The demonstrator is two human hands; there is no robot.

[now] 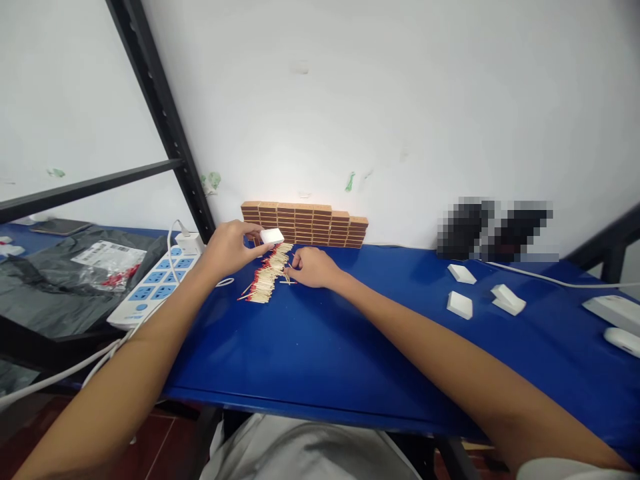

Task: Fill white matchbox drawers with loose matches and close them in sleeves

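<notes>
My left hand (231, 248) is closed round a small white box (272, 236), held just above the blue table (320, 347). Below it lies a heap of matches (267, 275) with red heads. My right hand (311, 267) rests on the table at the right edge of the heap, its fingers pinched on a few matches. Behind both hands a stack of brown matchboxes (306, 224) stands against the white wall.
A white and blue power strip (154, 283) with cables lies at the left table edge, beside a grey plastic bag (65, 273). Three small white boxes (460, 305) lie to the right, further white devices (613, 312) at the far right. A black shelf post (165, 127) rises at the left.
</notes>
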